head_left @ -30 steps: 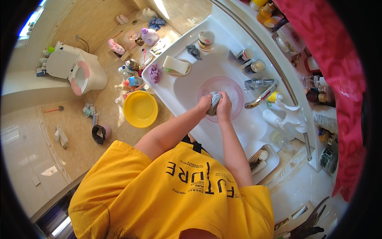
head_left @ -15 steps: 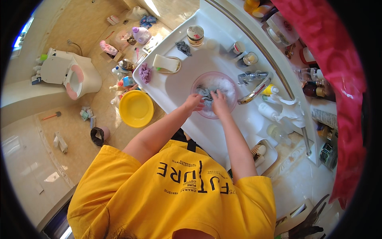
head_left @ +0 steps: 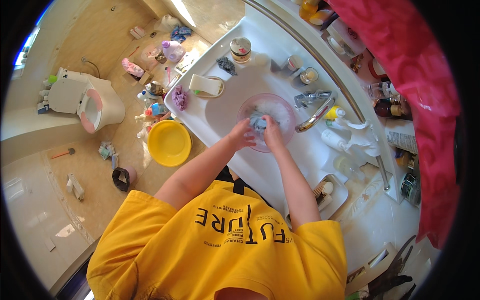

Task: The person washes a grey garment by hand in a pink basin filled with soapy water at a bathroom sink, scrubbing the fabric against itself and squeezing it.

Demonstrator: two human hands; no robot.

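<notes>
A clear pink bowl [head_left: 282, 104] with soapy water sits in the white sink [head_left: 220, 120], under the chrome tap [head_left: 314, 116]. Both hands are down in the bowl. My left hand [head_left: 242, 135] and my right hand [head_left: 272, 131] squeeze a small blue-grey cloth [head_left: 257, 120] between them over the suds. Most of the cloth is hidden by the fingers.
Around the sink rim stand a jar [head_left: 240, 49], a grey rag [head_left: 226, 65], a white soap dish [head_left: 206, 85], a purple scrubber [head_left: 180, 97] and several bottles [head_left: 334, 141]. A yellow basin [head_left: 169, 142], bottles and a toilet [head_left: 82, 102] are on the floor at left. A pink towel [head_left: 420, 90] hangs right.
The hands have lowered from above the bowl into the suds, still working the cloth. The view has shifted slightly, so the sink sits a little lower in frame.
</notes>
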